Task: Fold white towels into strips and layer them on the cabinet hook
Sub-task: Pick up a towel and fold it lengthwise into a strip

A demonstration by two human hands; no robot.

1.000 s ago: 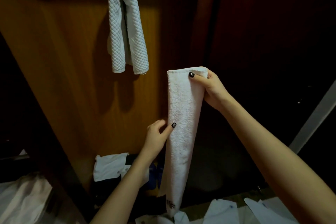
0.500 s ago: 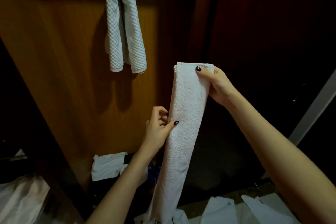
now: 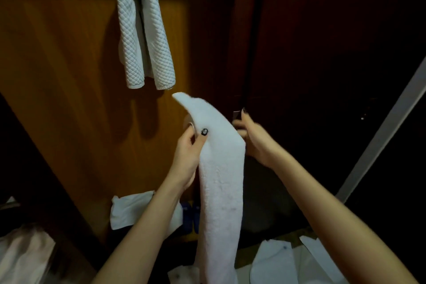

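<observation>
- White terry folded into a long narrow band, the towel strip point(image 3: 221, 180) sits in the grip of the left hand point(image 3: 189, 152). The thumb, its nail painted dark, presses on the front face, and the fingers curl behind the left edge.
- Above that pinch, the top end of the towel strip flops over and points up and to the left. Its tip lies just below the hanging ends of the quilted towel point(image 3: 143, 30).
- Below the pinch, the towel strip hangs straight down between the two forearms and runs out of the bottom of the view.
- The right hand point(image 3: 255, 143) is raised just beside the strip's right edge, at about the same height as the left hand. It is blurred, so it cannot be told whether its grip has any cloth in it.
- The quilted towel is draped in a doubled loop high on the wooden cabinet panel point(image 3: 69, 99), with both ends hanging side by side. The hook that bears it is hidden beneath the cloth.
- Low down, partly behind the left forearm, lies a crumpled white cloth point(image 3: 131, 210).
- More white cloths point(image 3: 276, 260) lie at the lower right.
- A pale grey bar point(image 3: 380, 134) slants across the dark right side.
</observation>
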